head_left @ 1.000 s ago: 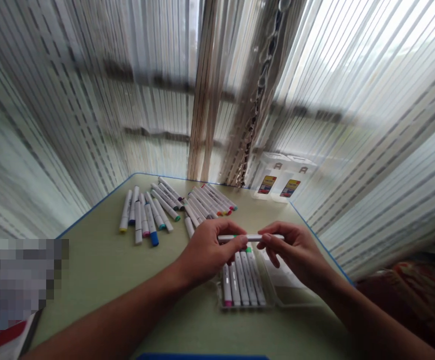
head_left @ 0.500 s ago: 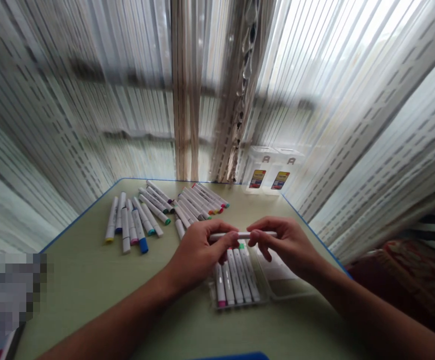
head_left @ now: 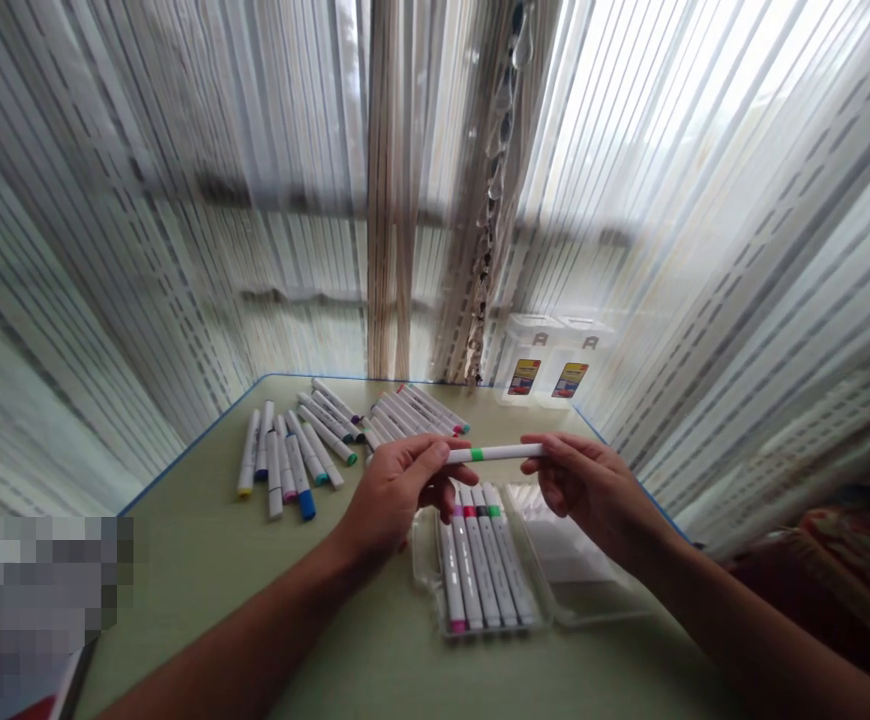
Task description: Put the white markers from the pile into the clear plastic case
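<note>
My left hand (head_left: 397,490) and my right hand (head_left: 585,485) hold one white marker (head_left: 496,454) with a green band level between them, each pinching an end. Just below the marker lies an open clear plastic case (head_left: 555,610) on the green table (head_left: 202,560), with several white markers (head_left: 484,570) laid side by side in its left half. Its right half holds none that I can see.
Several loose markers (head_left: 292,455) with coloured caps lie scattered at the table's far side. Two clear boxes with yellow labels (head_left: 547,365) stand at the back right corner. Striped curtains (head_left: 180,200) hang close around the table. A blurred patch sits at the lower left.
Both hands have lifted the marker slightly above the case, and its green band now shows between my fingers. The view has shifted a little.
</note>
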Available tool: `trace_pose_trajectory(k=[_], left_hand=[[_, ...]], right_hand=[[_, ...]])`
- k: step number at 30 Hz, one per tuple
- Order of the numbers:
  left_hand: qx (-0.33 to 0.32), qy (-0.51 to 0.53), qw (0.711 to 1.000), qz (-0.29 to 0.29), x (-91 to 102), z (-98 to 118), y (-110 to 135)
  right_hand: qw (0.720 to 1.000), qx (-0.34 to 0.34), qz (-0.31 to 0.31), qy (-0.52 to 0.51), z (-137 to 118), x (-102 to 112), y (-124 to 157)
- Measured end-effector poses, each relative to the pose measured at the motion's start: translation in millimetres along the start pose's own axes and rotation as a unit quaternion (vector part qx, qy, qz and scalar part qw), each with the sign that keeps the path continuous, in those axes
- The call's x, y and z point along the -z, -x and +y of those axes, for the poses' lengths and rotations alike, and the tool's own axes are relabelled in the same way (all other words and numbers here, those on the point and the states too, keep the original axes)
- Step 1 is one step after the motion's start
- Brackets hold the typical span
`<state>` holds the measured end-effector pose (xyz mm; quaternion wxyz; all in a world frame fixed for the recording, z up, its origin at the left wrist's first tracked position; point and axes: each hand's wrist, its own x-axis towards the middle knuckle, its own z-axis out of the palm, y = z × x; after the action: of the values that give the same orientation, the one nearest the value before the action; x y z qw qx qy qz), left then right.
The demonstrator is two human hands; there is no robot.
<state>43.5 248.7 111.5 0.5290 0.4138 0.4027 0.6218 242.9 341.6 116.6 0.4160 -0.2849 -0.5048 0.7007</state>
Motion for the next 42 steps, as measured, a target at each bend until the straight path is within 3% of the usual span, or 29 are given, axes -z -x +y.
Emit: trace_pose_trajectory(k=[6,13,27,34,42], left_hand=[[-0.015,0.005,1.0,-0.022,-1.4,6.8,5.3],[-0.034,-0.047,0.998,-0.009,-2.2,8.0,6.1],[-0.02,-0.134,0.991,-0.008,-1.0,2.5,2.6],[-0.003,-0.235,0.969,-0.075,-4.9,-1.2,8.0],[-0.034,-0.278,0.955,-0.095,-9.2,1.4,9.9]], right_hand=[[1.0,-0.009,0.009,-0.003,-0.9,-2.6,-1.3],[1.0,-0.005,0.009,0.01,0.3,-1.5,-0.2],[0.992,0.017,-0.064,0.105,7.9,0.0,7.6],[0.97,0.023,-0.112,0.214,13.6,0.1,13.7],[0.962,0.022,-0.121,0.245,11.8,-2.5,17.0]])
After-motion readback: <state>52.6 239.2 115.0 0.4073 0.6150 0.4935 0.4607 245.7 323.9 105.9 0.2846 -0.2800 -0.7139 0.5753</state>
